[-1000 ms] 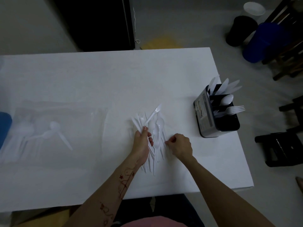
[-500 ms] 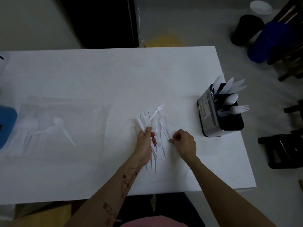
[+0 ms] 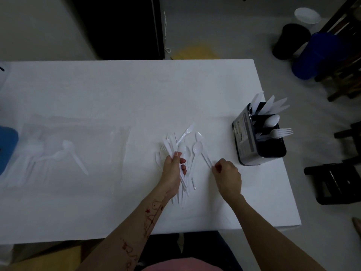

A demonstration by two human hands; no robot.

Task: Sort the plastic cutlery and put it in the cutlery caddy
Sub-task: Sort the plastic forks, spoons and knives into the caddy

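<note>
A loose pile of white plastic cutlery point(image 3: 187, 153) lies on the white table point(image 3: 127, 98) in front of me. My left hand point(image 3: 172, 169) is closed around a bunch of pieces from that pile, their heads fanning up and left. My right hand point(image 3: 226, 176) pinches the handle end of a white spoon point(image 3: 201, 151) whose bowl points toward the pile. The black cutlery caddy point(image 3: 259, 145) stands near the table's right edge, holding knives at the back, a spoon in the middle and forks in front.
A clear plastic bag point(image 3: 64, 153) with several spoons lies flat at the left. A blue object point(image 3: 6, 147) sits at the table's left edge. On the floor to the right are dark stools point(image 3: 336, 182), a black bin point(image 3: 291, 42) and a blue bucket point(image 3: 316, 55).
My right hand has shifted right, away from the pile, drawing one spoon out by its handle. My left hand keeps its bunch and has hardly moved.
</note>
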